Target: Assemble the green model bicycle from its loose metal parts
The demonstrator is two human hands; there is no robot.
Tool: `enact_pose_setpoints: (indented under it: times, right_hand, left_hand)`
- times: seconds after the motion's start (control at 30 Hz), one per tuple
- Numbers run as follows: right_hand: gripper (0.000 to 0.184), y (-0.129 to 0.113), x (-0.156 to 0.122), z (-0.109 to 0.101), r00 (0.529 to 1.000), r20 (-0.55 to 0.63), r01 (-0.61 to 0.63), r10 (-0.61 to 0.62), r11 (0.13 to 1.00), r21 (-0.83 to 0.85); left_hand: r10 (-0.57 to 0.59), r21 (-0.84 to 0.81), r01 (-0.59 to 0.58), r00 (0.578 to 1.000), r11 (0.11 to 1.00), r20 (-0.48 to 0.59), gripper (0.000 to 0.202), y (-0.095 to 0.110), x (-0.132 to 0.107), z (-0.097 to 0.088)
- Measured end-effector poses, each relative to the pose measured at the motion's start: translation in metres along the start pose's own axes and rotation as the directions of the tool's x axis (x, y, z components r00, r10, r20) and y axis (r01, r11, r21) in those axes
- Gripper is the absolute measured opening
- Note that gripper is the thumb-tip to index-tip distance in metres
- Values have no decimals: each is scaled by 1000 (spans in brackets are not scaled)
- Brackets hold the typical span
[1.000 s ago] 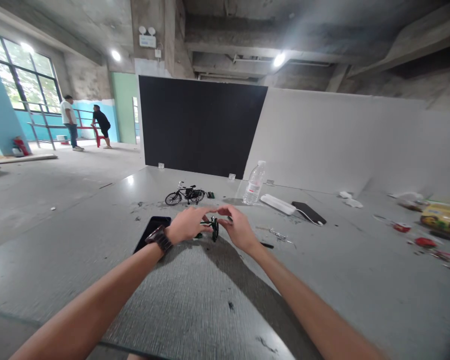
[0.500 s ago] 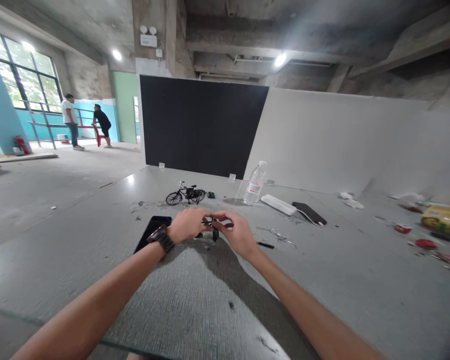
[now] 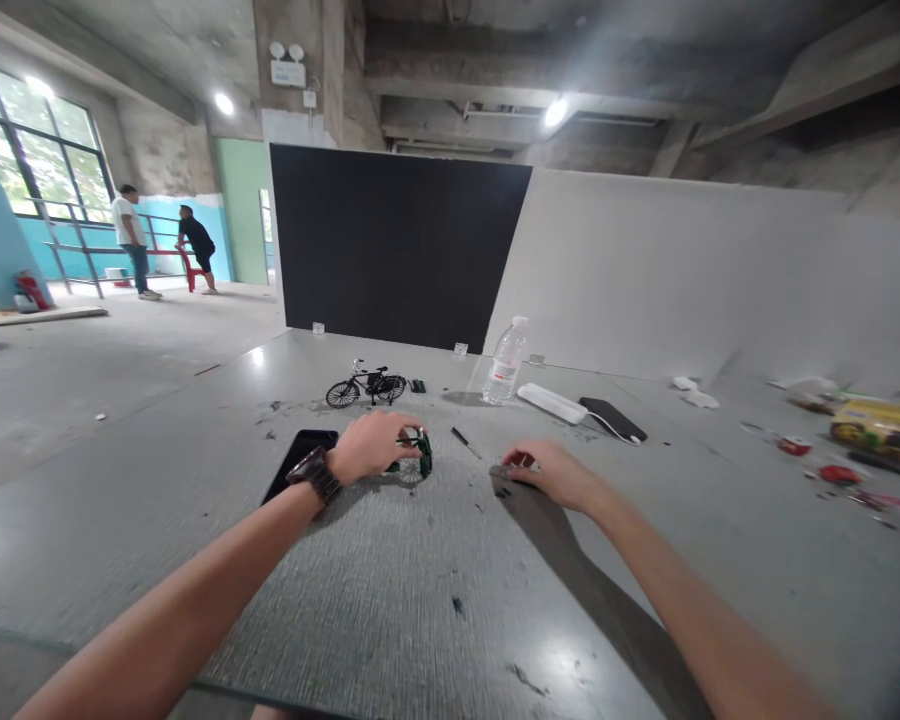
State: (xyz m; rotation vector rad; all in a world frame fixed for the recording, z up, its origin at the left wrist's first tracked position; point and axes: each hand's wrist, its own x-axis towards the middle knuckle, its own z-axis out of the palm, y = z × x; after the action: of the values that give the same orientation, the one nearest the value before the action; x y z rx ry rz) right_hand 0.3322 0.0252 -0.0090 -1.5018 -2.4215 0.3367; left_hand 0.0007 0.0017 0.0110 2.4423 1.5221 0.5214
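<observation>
A small green model bicycle stands on the table, with my left hand closed over its top; the fingers hide much of the frame. To its right, my right hand is low over the table, fingers curled and tips close together near the surface. Whatever the fingertips hold is too small to make out. A few tiny dark pieces lie just below them. Between the hands lies a slim screwdriver with a dark handle. Beyond my left hand, a black model bicycle stands upright.
A dark phone lies by my left wrist. Farther back are a clear water bottle, a white bar-shaped device and a black power bank. A yellow package sits far right. Two people stand in the left background.
My right hand has let go of the green bicycle and moved right, down toward the table. The screwdriver now shows between the hands. My left hand stays on the bicycle.
</observation>
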Motion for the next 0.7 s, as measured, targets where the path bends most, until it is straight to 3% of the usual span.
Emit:
enact_pose_setpoints:
  times: [0.37, 0.5, 0.7]
  right_hand:
    - [12, -2, -5, 4, 997, 70, 23, -19, 998, -58]
    - [16, -13, -9, 3, 1000, -23, -17, 14, 989, -149]
    - [26, -43, -13, 13, 998, -12, 55, -55, 998, 14]
  left_hand:
    - [-13, -3, 13, 999, 1000, 31, 42, 2, -1, -3]
    - [4, 26, -5, 1000, 1000, 27, 42, 2, -1, -3]
    - [-5, 26, 4, 1000, 1000, 24, 43, 3, -1, -3]
